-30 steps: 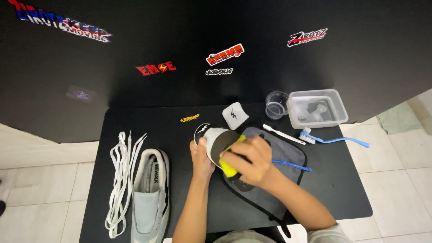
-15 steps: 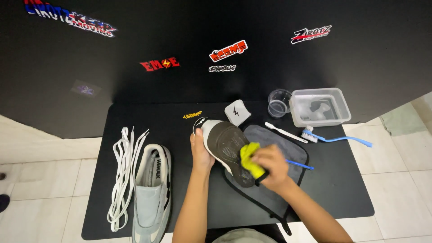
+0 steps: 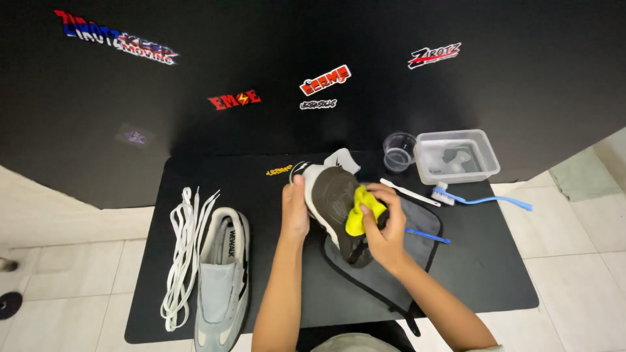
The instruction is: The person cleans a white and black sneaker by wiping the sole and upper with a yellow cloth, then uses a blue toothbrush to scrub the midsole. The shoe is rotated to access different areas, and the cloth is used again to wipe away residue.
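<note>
My left hand (image 3: pixel 295 210) grips the side of a sneaker (image 3: pixel 332 195) turned sole-up, its dark brown sole facing me. My right hand (image 3: pixel 385 231) presses a yellow cloth (image 3: pixel 357 210) against the middle of that sole. The shoe is held over a grey towel (image 3: pixel 398 261) spread on the black table (image 3: pixel 482 261). A second grey and white sneaker (image 3: pixel 222 280) lies upright to the left, without laces. White laces (image 3: pixel 184 254) lie in a bundle beside it.
At the back right stand a clear plastic tub (image 3: pixel 456 156) with water and a clear cup (image 3: pixel 398 151). A white toothbrush (image 3: pixel 411 193), a blue-handled brush (image 3: pixel 482 199) and a small white packet (image 3: pixel 342 160) lie nearby. A blue handle (image 3: pixel 427 236) rests on the towel. Tiled floor surrounds the table.
My right hand has slid the yellow cloth along the sole, first toward the heel end, then back up to the middle. The shoe has shifted slightly farther from me.
</note>
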